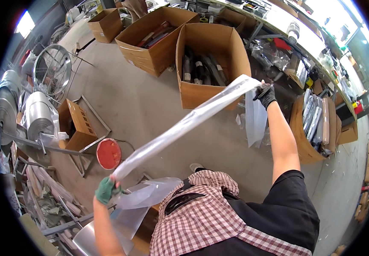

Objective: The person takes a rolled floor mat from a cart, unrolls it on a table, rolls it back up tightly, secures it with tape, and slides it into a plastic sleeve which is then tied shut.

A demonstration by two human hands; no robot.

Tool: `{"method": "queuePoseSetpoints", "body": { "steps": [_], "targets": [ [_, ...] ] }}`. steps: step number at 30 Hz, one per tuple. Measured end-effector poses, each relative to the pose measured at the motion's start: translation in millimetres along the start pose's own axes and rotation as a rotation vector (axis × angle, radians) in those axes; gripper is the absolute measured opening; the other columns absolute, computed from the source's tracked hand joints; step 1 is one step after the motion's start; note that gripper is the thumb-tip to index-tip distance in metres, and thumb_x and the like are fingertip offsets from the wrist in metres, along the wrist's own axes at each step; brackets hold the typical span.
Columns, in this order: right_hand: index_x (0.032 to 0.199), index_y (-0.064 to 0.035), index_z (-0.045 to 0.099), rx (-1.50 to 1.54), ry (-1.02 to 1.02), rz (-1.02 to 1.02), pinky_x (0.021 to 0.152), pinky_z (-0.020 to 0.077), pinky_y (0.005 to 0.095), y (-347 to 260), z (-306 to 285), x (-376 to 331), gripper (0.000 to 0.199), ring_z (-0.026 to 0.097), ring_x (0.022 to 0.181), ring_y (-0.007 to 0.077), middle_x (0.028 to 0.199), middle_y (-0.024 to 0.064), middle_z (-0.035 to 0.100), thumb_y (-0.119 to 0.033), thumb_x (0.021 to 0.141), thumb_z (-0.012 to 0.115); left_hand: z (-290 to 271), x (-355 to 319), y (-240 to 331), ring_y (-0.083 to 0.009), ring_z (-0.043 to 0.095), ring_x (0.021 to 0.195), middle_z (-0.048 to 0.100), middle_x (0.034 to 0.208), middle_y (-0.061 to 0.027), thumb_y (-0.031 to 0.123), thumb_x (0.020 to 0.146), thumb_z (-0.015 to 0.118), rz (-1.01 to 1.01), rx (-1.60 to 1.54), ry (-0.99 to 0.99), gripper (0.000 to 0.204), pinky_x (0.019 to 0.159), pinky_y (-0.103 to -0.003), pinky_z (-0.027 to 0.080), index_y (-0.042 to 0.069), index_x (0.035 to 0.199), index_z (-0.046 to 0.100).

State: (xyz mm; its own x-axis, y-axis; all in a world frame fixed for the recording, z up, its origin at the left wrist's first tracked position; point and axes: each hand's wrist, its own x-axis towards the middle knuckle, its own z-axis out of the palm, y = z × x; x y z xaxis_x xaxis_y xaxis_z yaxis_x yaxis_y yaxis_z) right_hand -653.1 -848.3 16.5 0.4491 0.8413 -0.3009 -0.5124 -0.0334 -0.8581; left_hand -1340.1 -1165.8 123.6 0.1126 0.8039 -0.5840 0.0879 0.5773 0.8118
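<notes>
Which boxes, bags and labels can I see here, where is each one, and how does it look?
Clear plastic bag: long, stretched between left hand and right hand.
Tall box: brown cardboard, open, centre top, dark rolls with small pale labels.
Wide box: brown, open, left of it.
Small box: brown, left, dark print.

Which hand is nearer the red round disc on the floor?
Left. The left hand grips the plastic bag just below the red disc; the right hand is far across, holding the other end.

Clear plastic bag (193, 119), stretched taut diagonally
</notes>
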Motion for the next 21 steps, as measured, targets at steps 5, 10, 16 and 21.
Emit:
{"method": "queuePoseSetpoints", "body": {
  "steps": [5, 10, 16, 21],
  "targets": [
    [0.078, -0.0178, 0.048, -0.435, -0.251, 0.366, 0.036, 0.0306, 0.0274, 29.0, 55.4, -132.0, 0.039, 0.039, 0.038, 0.0134, 0.062, -0.0027, 0.049, -0.056, 0.087, 0.05, 25.6, 74.1, -12.3, -0.0079, 0.036, 0.044, 0.04, 0.054, 0.0034, 0.041, 0.093, 0.05, 0.074, -0.232, 0.309, 0.034, 0.041, -0.024, 0.029, 0.012, 0.076, 0.05],
    [0.116, -0.0121, 0.05, -0.716, -1.094, 0.45, 0.059, 0.048, 0.0293, 81.2, 93.8, -290.7, 0.053, 0.057, 0.072, 0.0126, 0.086, 0.0052, 0.056, -0.058, 0.091, 0.04, 83.1, 124.4, 34.2, -0.0077, 0.04, 0.051, 0.044, 0.06, 0.003, 0.026, 0.093, 0.052, 0.183, -0.031, 0.353, 0.02, 0.045, -0.024, 0.033, 0.01, 0.081, 0.051],
    [0.128, -0.0106, 0.043, -0.385, -1.367, 1.115, 0.077, 0.0489, 0.032, 117.8, 141.6, -356.8, 0.077, 0.057, 0.09, 0.0153, 0.104, 0.0098, 0.06, -0.073, 0.085, 0.028, 100.0, 133.6, 54.1, -0.0147, 0.049, 0.057, 0.054, 0.066, -0.0054, 0.021, 0.092, 0.053, 0.33, 0.364, 0.475, 0.018, 0.056, -0.031, 0.042, 0.004, 0.086, 0.054],
    [0.121, -0.0082, 0.046, -0.195, -1.203, 1.111, 0.072, 0.0508, 0.0312, 130.0, 157.0, -370.6, 0.076, 0.059, 0.087, 0.0162, 0.101, 0.0107, 0.06, -0.073, 0.084, 0.033, 115.1, 107.8, 50.4, -0.038, 0.058, 0.071, 0.059, 0.074, -0.019, 0.028, 0.087, 0.057, 0.434, 0.751, 0.51, 0.024, 0.063, -0.042, 0.044, 0.004, 0.086, 0.056]
  ]
}}
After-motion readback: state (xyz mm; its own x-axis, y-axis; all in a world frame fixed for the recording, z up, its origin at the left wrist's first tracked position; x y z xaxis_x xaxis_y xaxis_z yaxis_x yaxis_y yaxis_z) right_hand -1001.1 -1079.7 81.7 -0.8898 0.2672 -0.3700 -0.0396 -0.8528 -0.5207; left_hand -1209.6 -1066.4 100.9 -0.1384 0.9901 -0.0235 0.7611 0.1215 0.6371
